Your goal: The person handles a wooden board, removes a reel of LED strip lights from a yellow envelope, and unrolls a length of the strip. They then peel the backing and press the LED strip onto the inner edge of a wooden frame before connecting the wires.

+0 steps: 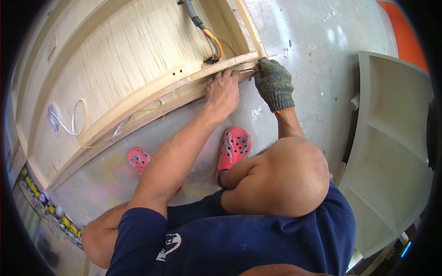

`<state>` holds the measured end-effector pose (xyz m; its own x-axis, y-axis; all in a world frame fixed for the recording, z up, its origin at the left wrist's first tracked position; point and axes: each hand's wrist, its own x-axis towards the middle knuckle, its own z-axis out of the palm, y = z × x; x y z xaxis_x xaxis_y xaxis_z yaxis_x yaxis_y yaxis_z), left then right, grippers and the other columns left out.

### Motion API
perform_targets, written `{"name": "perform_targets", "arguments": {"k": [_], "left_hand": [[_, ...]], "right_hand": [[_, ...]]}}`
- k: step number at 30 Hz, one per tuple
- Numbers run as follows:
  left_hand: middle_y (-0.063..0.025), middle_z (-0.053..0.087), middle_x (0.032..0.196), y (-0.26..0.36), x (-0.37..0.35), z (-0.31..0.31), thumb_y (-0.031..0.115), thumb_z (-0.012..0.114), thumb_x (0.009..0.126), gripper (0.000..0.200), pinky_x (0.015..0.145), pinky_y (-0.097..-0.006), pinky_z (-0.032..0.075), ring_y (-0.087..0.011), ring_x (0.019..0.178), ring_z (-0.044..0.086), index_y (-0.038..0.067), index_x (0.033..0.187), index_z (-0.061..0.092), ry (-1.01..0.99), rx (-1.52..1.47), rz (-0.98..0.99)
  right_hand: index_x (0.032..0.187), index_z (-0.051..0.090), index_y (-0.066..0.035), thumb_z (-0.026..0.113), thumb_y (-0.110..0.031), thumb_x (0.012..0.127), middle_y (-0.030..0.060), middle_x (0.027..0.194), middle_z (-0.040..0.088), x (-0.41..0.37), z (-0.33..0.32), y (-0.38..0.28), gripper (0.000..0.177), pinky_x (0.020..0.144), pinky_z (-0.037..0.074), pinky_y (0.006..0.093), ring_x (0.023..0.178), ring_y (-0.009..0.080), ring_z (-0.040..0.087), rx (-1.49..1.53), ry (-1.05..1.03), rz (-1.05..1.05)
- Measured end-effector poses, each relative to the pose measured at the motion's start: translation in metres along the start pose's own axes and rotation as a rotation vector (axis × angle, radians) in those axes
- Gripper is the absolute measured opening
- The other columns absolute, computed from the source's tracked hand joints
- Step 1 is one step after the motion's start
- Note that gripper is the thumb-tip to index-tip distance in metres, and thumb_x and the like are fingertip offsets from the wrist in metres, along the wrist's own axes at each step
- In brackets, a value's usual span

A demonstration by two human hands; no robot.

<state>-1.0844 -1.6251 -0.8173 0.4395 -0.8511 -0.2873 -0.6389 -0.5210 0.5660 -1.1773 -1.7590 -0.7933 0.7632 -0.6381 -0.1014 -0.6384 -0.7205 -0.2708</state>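
My bare left hand [224, 92] bends its fingers into the narrow channel along the edge of a curved wooden frame [133, 109]. Its fingertips are hidden there, and what they grip does not show. A thin yellow wire [177, 98] runs along this channel toward that hand. At the frame's right corner, my right hand [275, 85] wears a dark grey knitted glove with an orange cuff. The gloved fingers are curled closed against the wood, and what they hold is too small to make out. Just above the hands, a bundle of coloured wires [215, 43] enters a hole in the panel.
A grey conduit [191, 11] leads to the bundle. Loose white wire [73, 124] hangs from a round hole at left. A pale shelf unit [391, 152] stands at right, near an orange surface [405, 27]. Red clogs [234, 145] are on my feet.
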Motion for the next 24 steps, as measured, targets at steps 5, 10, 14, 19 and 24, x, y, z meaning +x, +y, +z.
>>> {"name": "perform_targets", "arguments": {"k": [5, 10, 14, 19, 24], "left_hand": [[-0.0163, 0.055, 0.121, -0.002, -0.001, 0.002, 0.007, 0.061, 0.076, 0.046, 0.097, -0.0511, 0.043, -0.0371, 0.114, 0.052, 0.003, 0.121, 0.056, 0.004, -0.023, -0.002], [-0.0166, 0.056, 0.118, -0.001, -0.003, 0.006, 0.005, 0.057, 0.076, 0.046, 0.096, -0.0512, 0.044, -0.0367, 0.113, 0.053, 0.003, 0.122, 0.056, 0.084, -0.011, 0.019], [-0.0178, 0.056, 0.117, 0.001, 0.000, -0.004, 0.004, 0.052, 0.080, 0.043, 0.093, -0.0509, 0.046, -0.0368, 0.113, 0.054, 0.003, 0.123, 0.056, 0.004, 0.001, 0.035], [-0.0198, 0.057, 0.115, 0.007, 0.005, -0.016, 0.003, 0.048, 0.082, 0.041, 0.090, -0.0505, 0.049, -0.0376, 0.107, 0.058, 0.001, 0.122, 0.057, -0.120, 0.039, -0.002], [-0.0196, 0.058, 0.114, 0.006, 0.005, -0.013, 0.004, 0.049, 0.083, 0.040, 0.090, -0.0503, 0.049, -0.0377, 0.106, 0.058, 0.000, 0.121, 0.057, -0.088, 0.040, 0.008]], "right_hand": [[0.086, 0.062, -0.008, 0.062, -0.023, 0.081, 0.0164, 0.080, 0.063, -0.003, 0.002, 0.005, 0.017, 0.068, 0.049, 0.0473, 0.076, 0.0363, 0.064, 0.023, 0.039, -0.027], [0.086, 0.062, -0.008, 0.060, -0.023, 0.084, 0.0166, 0.080, 0.063, 0.001, 0.001, 0.002, 0.015, 0.068, 0.049, 0.0472, 0.076, 0.0364, 0.063, -0.013, 0.002, 0.006], [0.087, 0.061, -0.008, 0.061, -0.021, 0.083, 0.0163, 0.081, 0.063, 0.000, 0.003, -0.001, 0.014, 0.068, 0.049, 0.0469, 0.077, 0.0362, 0.064, 0.006, 0.022, -0.032], [0.087, 0.062, -0.009, 0.062, -0.020, 0.081, 0.0153, 0.082, 0.064, 0.004, -0.004, -0.005, 0.013, 0.068, 0.050, 0.0469, 0.077, 0.0358, 0.064, -0.001, 0.007, -0.066], [0.088, 0.062, -0.009, 0.063, -0.020, 0.079, 0.0150, 0.083, 0.064, 0.003, -0.003, -0.003, 0.014, 0.068, 0.049, 0.0471, 0.077, 0.0358, 0.064, -0.022, -0.014, -0.026]]}}
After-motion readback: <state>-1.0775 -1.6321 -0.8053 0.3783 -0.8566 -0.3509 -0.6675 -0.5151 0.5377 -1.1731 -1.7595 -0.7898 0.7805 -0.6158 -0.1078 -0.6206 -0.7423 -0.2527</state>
